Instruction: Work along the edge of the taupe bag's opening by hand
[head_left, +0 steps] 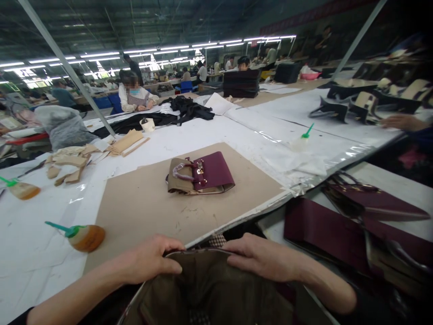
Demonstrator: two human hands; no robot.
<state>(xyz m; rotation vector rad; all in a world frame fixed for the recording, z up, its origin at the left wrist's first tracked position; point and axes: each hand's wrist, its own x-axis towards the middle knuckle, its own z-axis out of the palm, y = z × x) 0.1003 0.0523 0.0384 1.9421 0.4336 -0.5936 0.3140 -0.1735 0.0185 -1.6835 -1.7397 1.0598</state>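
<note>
Close to my body is a bag (209, 284) with its mouth spread, its dark olive lining facing me. My left hand (152, 259) pinches the left part of the far rim between thumb and fingers. On the same rim, further right, my right hand (260, 257) grips with the thumb inside. The lower part of the bag runs out of view. Beyond it, on a brown board (135, 212), a burgundy and tan handbag (214, 171) lies on its side, with wrapped handles and gold-coloured metal fittings. Neither hand touches that handbag.
Glue bottles with green nozzles, one amber-filled (88, 238), stand on the white table (216, 131). Tan scraps (69, 167) lie left. Burgundy bag pieces (321, 230) rest at right. A co-worker (135, 95) sits across; another person's hand (402, 122) is at far right.
</note>
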